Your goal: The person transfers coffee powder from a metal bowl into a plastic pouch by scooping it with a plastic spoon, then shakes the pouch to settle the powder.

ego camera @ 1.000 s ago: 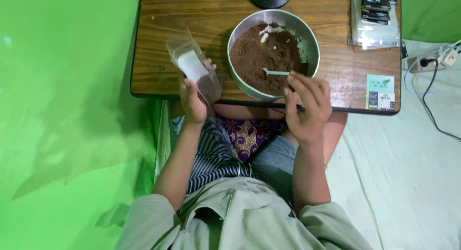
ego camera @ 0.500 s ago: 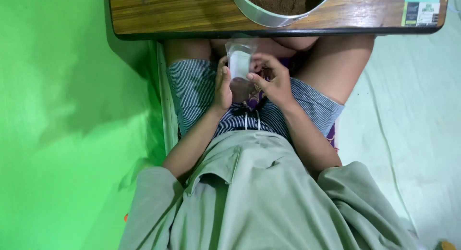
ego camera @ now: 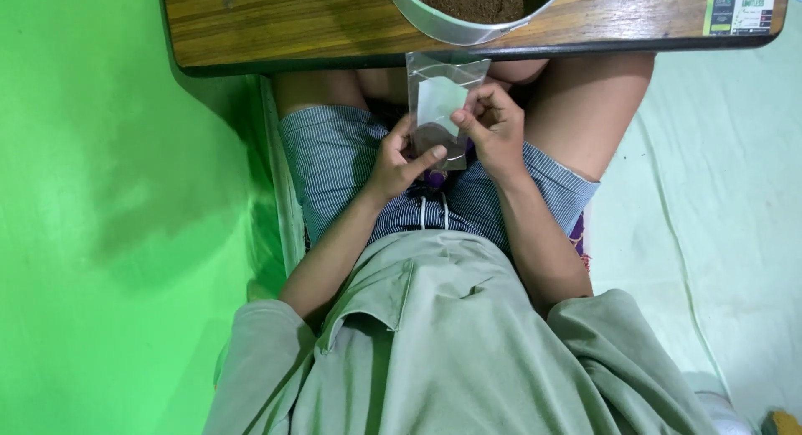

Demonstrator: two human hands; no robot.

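Observation:
A small clear plastic pouch (ego camera: 440, 101) with brown powder in its bottom stands upright over my lap, just below the table edge. My left hand (ego camera: 399, 161) grips its lower part from the left, thumb across the powder. My right hand (ego camera: 494, 130) pinches its right side with the fingertips. At the top of the head view a metal bowl (ego camera: 447, 27) full of the same brown powder sits on the low wooden table (ego camera: 276, 21).
A green sheet (ego camera: 117, 218) covers the floor to my left and a pale cloth (ego camera: 718, 226) lies to my right. A printed card (ego camera: 739, 10) rests on the table's right end. My knees sit under the table.
The pouch has come down from beside the bowl to my lap. My right hand let go of the spoon at the bowl and now holds the pouch with the left.

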